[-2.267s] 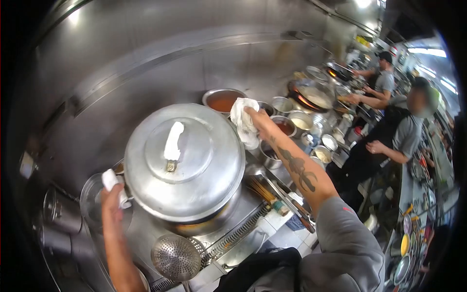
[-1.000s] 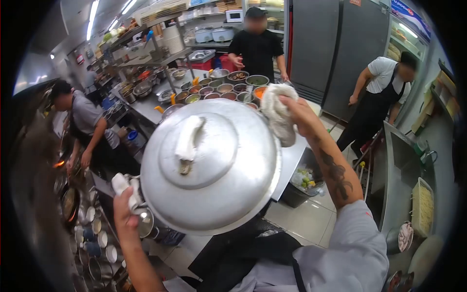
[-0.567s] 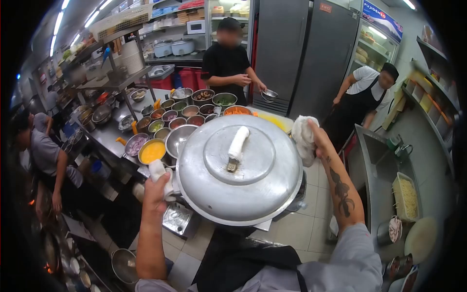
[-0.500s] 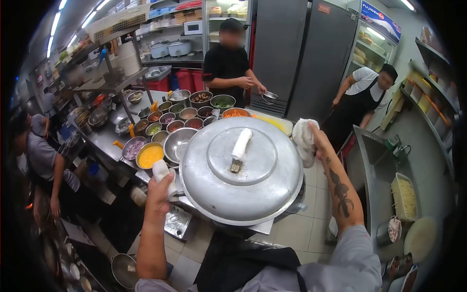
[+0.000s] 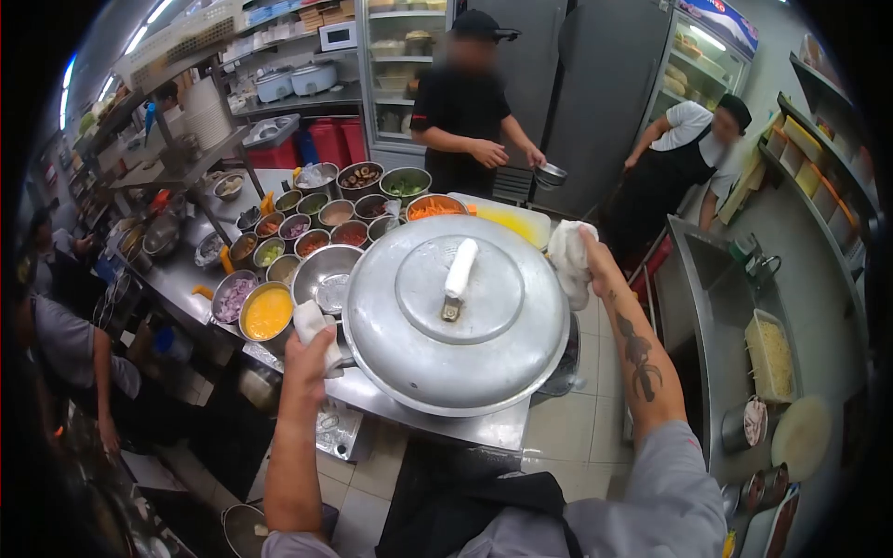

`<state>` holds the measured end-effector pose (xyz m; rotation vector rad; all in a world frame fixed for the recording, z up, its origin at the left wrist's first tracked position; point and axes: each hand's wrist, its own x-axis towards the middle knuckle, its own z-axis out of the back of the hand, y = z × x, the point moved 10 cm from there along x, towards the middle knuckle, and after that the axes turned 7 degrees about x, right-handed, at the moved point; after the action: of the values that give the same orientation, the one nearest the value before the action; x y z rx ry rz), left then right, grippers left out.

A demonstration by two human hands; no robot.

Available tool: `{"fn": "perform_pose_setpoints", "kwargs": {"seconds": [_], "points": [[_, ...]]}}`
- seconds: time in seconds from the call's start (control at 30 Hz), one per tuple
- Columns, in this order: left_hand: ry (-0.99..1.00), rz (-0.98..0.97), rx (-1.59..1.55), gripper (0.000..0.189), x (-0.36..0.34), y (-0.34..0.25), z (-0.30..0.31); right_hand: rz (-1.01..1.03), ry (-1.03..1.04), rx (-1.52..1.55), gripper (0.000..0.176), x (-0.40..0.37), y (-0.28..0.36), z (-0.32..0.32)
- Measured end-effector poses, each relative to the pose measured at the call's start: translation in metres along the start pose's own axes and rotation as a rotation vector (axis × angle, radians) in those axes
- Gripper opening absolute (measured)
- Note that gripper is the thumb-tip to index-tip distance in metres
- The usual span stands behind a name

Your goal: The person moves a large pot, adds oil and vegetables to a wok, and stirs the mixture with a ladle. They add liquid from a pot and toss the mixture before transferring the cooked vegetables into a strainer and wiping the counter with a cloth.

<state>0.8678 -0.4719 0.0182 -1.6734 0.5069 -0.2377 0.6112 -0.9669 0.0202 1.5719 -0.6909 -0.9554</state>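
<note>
A big round metal lid (image 5: 400, 349) fills the middle of the head view, with a white-wrapped grip (image 5: 461, 268) on top. It covers a wide pot whose body is almost wholly hidden. My left hand (image 5: 307, 361) is closed round a folded white cloth (image 5: 317, 325) at the pot's left side, where a bit of dark handle shows. On the right, my right hand (image 5: 602, 260) grips a second white cloth (image 5: 568, 265) against the pot's far right side; any handle there is hidden. The pot is held level over the end of the steel counter (image 5: 498, 431).
Ingredient bowls crowd the counter beyond, among them yellow liquid (image 5: 267, 312), chopped onion (image 5: 233, 296) and an empty steel bowl (image 5: 326, 279). A yellow-stained board (image 5: 507, 219) lies behind. One co-worker (image 5: 465, 102) holds a small metal bowl (image 5: 551, 175); another (image 5: 684, 149) stands right, by a sink (image 5: 698, 279).
The view has shifted, and the pot sits slightly further left and up, with more of the counter's end showing in front. Both hands keep their hold. The co-worker's small bowl has moved right in view.
</note>
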Motion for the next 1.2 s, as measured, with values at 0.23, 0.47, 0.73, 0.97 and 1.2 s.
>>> {"fn": "perform_pose_setpoints", "kwargs": {"seconds": [0.23,0.47,0.73,0.97,1.2], "points": [[-0.054,0.060,0.145,0.032,0.017,0.014,0.019,0.220,0.254,-0.367,0.041,0.002,0.044,-0.025],[-0.073,0.094,0.237,0.036,-0.002,0.003,-0.001,0.588,0.487,-0.688,0.050,0.028,0.041,-0.075],[-0.175,0.050,0.219,0.040,-0.019,0.006,0.001,0.659,0.542,-0.697,0.055,0.038,0.048,-0.089],[-0.158,0.061,0.299,0.038,-0.035,-0.008,-0.017,0.647,0.539,-0.887,0.062,0.086,0.028,-0.095],[-0.224,0.112,0.259,0.035,-0.033,0.007,-0.001,0.274,0.732,-0.643,0.068,0.049,0.045,-0.091]]}}
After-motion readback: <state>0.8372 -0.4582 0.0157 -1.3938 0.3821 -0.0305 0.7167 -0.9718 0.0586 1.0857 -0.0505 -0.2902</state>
